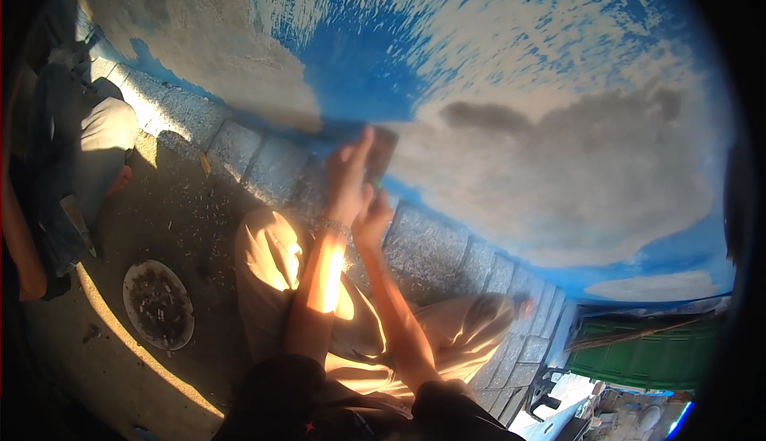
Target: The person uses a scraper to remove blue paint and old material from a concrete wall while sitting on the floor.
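Observation:
I sit facing a blue wall (359,58) whose paint is scraped off in large grey and white patches. Both of my hands meet low on this wall, around a dark, flat scraper (384,154) smeared by motion. My left hand (348,182) presses along its blade, with a finger stretched up and a bracelet at the wrist. Just below it, my right hand (373,216) is closed round the lower end, where a bit of green shows. The blade seems to lie against the wall, though blur hides the exact contact.
Grey paving blocks (423,242) run along the wall's foot, sprinkled with paint flakes. A round white dish (158,305) of dark debris stands on the ground to my left. Farther left crouches another person (60,146), a blade-like tool (77,222) beside them. A green crate (638,349) stands right.

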Action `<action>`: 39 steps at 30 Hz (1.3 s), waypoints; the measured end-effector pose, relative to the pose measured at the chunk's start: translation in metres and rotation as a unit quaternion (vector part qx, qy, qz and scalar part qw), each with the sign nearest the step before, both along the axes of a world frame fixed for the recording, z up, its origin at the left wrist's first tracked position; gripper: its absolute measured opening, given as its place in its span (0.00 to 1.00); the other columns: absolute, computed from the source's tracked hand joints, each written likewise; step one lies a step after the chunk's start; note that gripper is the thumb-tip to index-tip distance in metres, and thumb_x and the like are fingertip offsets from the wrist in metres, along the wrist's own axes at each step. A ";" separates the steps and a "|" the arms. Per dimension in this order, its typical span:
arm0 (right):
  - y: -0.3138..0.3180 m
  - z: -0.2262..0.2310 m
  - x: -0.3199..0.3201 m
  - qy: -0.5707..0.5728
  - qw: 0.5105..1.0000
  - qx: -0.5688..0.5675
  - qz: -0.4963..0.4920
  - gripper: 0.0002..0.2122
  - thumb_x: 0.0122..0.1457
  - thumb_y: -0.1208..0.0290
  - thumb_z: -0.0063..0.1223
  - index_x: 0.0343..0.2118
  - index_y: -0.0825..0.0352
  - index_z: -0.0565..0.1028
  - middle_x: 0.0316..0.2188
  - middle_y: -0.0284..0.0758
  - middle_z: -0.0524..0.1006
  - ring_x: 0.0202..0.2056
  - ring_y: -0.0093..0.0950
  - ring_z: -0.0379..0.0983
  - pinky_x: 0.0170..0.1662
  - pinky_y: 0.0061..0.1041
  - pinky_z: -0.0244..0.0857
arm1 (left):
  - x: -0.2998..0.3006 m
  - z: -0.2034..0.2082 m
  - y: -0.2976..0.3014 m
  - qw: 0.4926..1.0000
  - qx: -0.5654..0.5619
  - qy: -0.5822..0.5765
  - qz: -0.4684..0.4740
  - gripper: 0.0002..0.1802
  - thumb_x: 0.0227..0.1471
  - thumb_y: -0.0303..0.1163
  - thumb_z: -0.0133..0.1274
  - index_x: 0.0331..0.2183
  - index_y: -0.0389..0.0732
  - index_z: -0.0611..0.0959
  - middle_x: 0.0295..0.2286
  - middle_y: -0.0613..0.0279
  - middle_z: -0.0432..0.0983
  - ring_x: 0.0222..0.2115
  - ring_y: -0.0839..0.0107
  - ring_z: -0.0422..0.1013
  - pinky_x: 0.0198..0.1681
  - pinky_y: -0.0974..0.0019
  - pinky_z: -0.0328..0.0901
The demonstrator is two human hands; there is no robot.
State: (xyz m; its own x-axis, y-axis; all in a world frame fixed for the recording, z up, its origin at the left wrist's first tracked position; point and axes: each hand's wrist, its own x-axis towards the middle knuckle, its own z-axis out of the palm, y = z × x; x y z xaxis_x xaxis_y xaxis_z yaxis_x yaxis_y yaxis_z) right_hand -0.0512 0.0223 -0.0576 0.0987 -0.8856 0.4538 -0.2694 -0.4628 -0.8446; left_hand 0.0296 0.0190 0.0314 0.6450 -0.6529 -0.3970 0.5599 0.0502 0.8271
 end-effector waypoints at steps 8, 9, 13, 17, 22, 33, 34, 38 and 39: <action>-0.002 -0.001 0.010 0.004 1.000 -0.011 0.005 0.14 0.60 0.64 0.47 0.26 0.72 0.70 0.14 0.46 0.70 0.16 0.25 0.68 0.20 0.30 0.59 | 0.002 0.019 0.001 0.999 -0.020 -0.031 0.023 0.27 0.49 0.48 0.58 0.12 0.41 0.68 0.12 0.76 0.56 0.16 0.84 0.51 0.19 0.73 0.48; -0.003 -0.001 0.011 -0.013 1.000 -0.010 0.010 0.14 0.60 0.64 0.47 0.26 0.72 0.70 0.14 0.45 0.70 0.17 0.23 0.68 0.20 0.29 0.59 | -0.001 0.012 -0.003 0.999 -0.018 -0.031 0.022 0.27 0.49 0.48 0.58 0.12 0.41 0.68 0.12 0.76 0.56 0.16 0.84 0.51 0.19 0.73 0.48; -0.002 0.002 -0.001 0.023 0.992 0.117 0.032 0.14 0.54 0.68 0.53 0.40 0.72 0.71 0.26 0.40 0.77 0.31 0.19 0.67 0.35 0.26 0.65 | -0.005 0.006 -0.002 0.996 -0.030 -0.059 0.053 0.26 0.49 0.48 0.58 0.13 0.42 0.68 0.13 0.76 0.56 0.14 0.86 0.51 0.15 0.76 0.47; -0.004 -0.009 -0.011 0.066 0.993 0.092 0.021 0.14 0.53 0.69 0.54 0.40 0.72 0.71 0.24 0.42 0.76 0.30 0.17 0.66 0.34 0.26 0.65 | -0.009 0.004 -0.001 0.998 -0.021 0.059 0.016 0.26 0.48 0.50 0.58 0.14 0.43 0.69 0.14 0.76 0.57 0.12 0.87 0.50 0.12 0.77 0.46; 0.008 -0.004 -0.003 0.070 0.992 0.097 0.026 0.14 0.53 0.69 0.54 0.40 0.72 0.71 0.24 0.45 0.76 0.31 0.17 0.66 0.33 0.26 0.65 | -0.001 -0.002 0.007 0.997 -0.026 0.067 0.015 0.25 0.47 0.50 0.59 0.14 0.45 0.68 0.15 0.77 0.56 0.12 0.87 0.49 0.12 0.78 0.45; 0.007 0.007 -0.003 0.060 0.996 0.068 0.025 0.13 0.56 0.69 0.51 0.40 0.72 0.72 0.23 0.39 0.76 0.28 0.18 0.66 0.30 0.25 0.64 | 0.000 0.009 0.003 0.994 -0.020 0.100 0.035 0.27 0.46 0.49 0.61 0.12 0.47 0.65 0.15 0.76 0.54 0.12 0.86 0.47 0.11 0.78 0.40; 0.003 0.012 -0.003 0.053 0.998 0.030 0.019 0.11 0.57 0.67 0.51 0.30 0.71 0.68 0.17 0.42 0.70 0.19 0.28 0.64 0.23 0.27 0.60 | -0.002 0.009 0.001 0.993 -0.030 0.111 0.032 0.26 0.46 0.50 0.60 0.13 0.46 0.66 0.15 0.76 0.55 0.12 0.86 0.48 0.11 0.78 0.41; 0.002 0.029 -0.008 0.063 0.998 0.012 0.006 0.15 0.56 0.67 0.52 0.20 0.70 0.65 0.10 0.45 0.66 0.11 0.39 0.66 0.16 0.28 0.58 | -0.005 0.017 0.001 0.990 -0.017 0.138 0.020 0.23 0.47 0.48 0.59 0.15 0.46 0.70 0.15 0.77 0.55 0.14 0.86 0.50 0.12 0.79 0.45; 0.003 0.032 -0.008 0.061 0.998 0.015 0.005 0.15 0.56 0.67 0.52 0.20 0.70 0.65 0.10 0.45 0.66 0.11 0.39 0.66 0.16 0.28 0.58 | -0.005 0.011 0.000 0.991 -0.015 0.135 0.019 0.23 0.47 0.48 0.59 0.15 0.46 0.70 0.15 0.77 0.55 0.14 0.86 0.50 0.12 0.79 0.45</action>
State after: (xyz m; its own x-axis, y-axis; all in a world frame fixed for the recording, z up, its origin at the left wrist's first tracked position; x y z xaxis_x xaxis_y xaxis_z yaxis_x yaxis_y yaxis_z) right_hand -0.0588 0.0250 -0.0252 0.1599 -0.8971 0.4119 -0.3665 -0.4414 -0.8190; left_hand 0.0247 0.0191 0.0426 0.5423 -0.6435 -0.5402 0.7580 0.0975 0.6449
